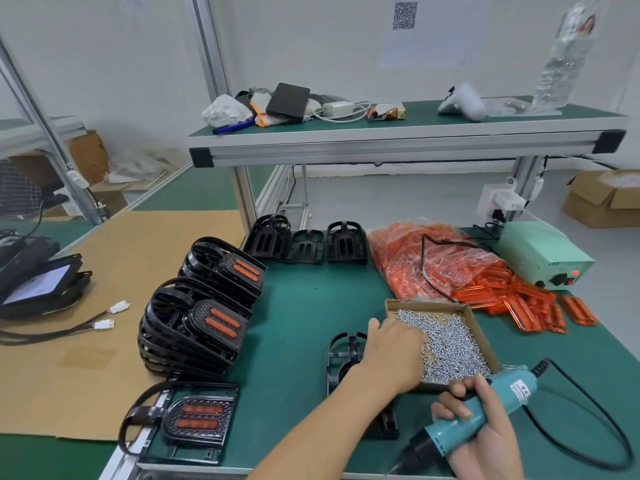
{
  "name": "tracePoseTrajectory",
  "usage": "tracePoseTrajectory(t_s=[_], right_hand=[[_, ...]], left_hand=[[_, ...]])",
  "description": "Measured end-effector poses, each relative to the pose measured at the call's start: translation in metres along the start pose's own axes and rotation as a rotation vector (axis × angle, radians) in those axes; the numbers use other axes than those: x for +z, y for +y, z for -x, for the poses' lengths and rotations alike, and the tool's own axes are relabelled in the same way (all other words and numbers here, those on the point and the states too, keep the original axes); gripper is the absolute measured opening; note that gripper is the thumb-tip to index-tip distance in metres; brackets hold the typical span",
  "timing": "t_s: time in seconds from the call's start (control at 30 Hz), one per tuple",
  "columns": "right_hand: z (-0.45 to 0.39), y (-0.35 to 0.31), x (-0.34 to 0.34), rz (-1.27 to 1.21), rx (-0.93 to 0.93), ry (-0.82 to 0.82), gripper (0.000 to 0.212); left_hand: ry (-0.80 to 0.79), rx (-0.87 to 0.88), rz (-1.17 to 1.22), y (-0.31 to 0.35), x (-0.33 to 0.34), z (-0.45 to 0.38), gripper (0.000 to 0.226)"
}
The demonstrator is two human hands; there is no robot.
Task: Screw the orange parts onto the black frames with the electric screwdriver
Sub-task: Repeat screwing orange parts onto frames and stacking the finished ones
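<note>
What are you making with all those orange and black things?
A person is screwing orange parts onto black frames. Right now the left hand reaches into the cardboard tray of screws, while the right hand grips the blue screwdriver, tip pointing down. A bare frame lies beneath the left arm. Finished frames with orange inserts are stacked to the left, and three more bare frames wait at the back.

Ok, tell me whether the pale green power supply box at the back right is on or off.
On: the pale green power supply box shows a lit red lamp on its front.
</note>
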State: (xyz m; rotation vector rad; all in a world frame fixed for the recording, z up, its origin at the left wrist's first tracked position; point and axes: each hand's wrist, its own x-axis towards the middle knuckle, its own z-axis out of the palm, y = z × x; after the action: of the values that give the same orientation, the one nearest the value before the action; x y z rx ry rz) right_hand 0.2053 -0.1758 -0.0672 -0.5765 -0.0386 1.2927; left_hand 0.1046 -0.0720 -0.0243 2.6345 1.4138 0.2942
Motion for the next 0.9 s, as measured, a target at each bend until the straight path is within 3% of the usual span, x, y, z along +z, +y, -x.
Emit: tracePoseTrajectory(t_s=[0.17, 0.4, 0.67, 0.9], right_hand=[[-0.004, -0.001, 0.0, 0.002, -0.012, -0.001, 0.02], [-0.005, -0.003, 0.017, -0.059, -0.089, -0.011, 0.018], [0.0, -0.007, 0.052, -0.126, -0.149, -0.067, 0.019], [0.009, -0.003, 0.061, -0.097, -0.155, -0.073, 0.018]], left_hand=[[0.067, -0.202, 0.606, -0.013, -0.012, 0.036, 0.016], [0.182, -0.231, 0.806, -0.034, -0.018, 0.112, 0.041], [0.172, -0.428, 1.073, -0.033, -0.011, 0.16, 0.008], [0.232, -0.464, 1.13, -0.027, -0.004, 0.161, 0.023]])
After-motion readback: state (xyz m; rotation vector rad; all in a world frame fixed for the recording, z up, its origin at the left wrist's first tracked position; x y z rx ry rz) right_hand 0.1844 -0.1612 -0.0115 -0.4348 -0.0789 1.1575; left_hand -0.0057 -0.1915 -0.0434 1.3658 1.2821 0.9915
